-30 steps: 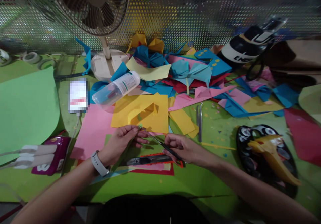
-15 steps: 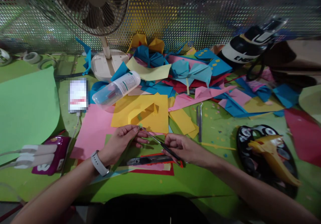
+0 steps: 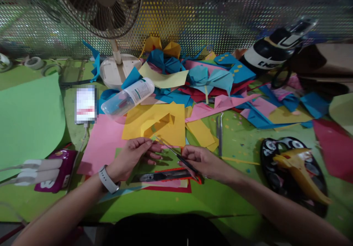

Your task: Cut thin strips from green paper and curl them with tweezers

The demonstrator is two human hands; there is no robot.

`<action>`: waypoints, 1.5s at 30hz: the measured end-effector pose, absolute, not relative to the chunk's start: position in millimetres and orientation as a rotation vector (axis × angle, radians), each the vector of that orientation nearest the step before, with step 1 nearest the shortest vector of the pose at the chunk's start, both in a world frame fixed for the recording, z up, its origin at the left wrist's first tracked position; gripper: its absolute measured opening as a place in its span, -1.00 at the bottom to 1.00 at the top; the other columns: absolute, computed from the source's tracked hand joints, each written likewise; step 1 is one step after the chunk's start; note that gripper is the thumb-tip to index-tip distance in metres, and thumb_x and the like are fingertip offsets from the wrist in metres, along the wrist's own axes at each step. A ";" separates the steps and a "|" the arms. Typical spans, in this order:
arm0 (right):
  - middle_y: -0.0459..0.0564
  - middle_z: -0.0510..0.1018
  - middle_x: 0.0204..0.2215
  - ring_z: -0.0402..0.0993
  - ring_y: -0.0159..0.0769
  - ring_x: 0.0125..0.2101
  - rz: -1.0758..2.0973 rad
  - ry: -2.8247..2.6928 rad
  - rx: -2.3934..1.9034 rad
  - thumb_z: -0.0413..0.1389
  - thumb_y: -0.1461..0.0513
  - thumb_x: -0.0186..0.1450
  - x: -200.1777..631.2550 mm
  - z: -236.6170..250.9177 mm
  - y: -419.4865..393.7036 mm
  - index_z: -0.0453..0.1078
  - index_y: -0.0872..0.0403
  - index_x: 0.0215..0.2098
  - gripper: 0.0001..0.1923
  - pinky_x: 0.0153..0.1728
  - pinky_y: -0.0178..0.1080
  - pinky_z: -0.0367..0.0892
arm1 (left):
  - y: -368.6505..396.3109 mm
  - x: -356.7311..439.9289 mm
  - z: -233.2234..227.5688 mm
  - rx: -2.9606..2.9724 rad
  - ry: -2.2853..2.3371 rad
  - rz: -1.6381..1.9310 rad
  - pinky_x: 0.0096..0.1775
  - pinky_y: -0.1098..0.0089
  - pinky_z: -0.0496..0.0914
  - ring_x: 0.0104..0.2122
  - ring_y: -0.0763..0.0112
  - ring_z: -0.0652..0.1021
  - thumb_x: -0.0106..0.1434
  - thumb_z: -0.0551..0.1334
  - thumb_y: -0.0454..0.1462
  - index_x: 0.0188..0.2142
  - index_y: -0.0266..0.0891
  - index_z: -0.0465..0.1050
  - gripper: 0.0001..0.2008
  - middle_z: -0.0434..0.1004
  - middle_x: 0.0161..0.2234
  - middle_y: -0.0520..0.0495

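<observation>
My left hand, with a pale watch band on the wrist, pinches a tiny light green scrap between thumb and forefinger; its other fingers are loosely spread. A slim tool with a dark handle and thin metal shaft is gripped in my right hand. The shaft points up and left, its tip close beside the scrap; whether they touch I cannot tell. Under the hands lie a box cutter with an orange-red edge and a few coloured sheets. Just beyond is a yellow sheet with a folded yellow strip on it.
Steel tweezers lie to the right, before a heap of folded papers. A clear bottle, phone and fan stand or lie left. A yellow-handled tool rests on a black tray at right.
The metal shaft's tip has moved slightly up and away from my left fingertips, where the light green scrap now shows. Everything else stays in place.
</observation>
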State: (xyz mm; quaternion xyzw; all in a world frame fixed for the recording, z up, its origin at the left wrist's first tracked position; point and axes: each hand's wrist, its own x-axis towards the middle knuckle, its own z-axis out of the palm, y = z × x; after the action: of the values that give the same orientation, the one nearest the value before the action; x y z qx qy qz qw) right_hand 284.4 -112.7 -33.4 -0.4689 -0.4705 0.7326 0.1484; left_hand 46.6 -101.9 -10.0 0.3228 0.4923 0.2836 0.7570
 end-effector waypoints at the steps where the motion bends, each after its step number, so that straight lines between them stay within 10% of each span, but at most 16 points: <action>1: -0.26 0.32 -0.71 0.16 -0.57 -0.72 2.107 -1.346 -1.360 0.20 -0.11 0.10 284.1 -33.2 -112.7 0.19 0.07 -0.43 -0.54 -0.74 -0.46 0.01 | -101.8 46.9 -9.6 0.708 1.080 0.617 -0.40 0.52 0.44 -0.38 0.48 0.57 0.29 0.19 -0.18 -0.22 -0.34 0.50 -0.76 0.58 -0.16 -0.22; 45: -0.24 0.33 -0.67 0.17 -0.55 -0.69 2.101 -1.348 -1.346 0.20 -0.11 0.11 284.4 -30.7 -114.3 0.18 0.06 -0.44 -0.54 -0.71 -0.45 0.04 | -102.6 48.0 -9.5 0.655 1.015 0.655 -0.37 0.53 0.44 -0.35 0.49 0.57 0.27 0.21 -0.17 -0.22 -0.33 0.50 -0.76 0.56 -0.11 -0.23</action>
State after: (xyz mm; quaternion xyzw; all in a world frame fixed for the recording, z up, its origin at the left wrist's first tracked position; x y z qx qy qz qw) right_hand 284.4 -114.3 -30.7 -0.4692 -0.4697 0.7322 0.1519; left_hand 48.0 -102.6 -9.5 0.3023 0.4686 0.3022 0.7731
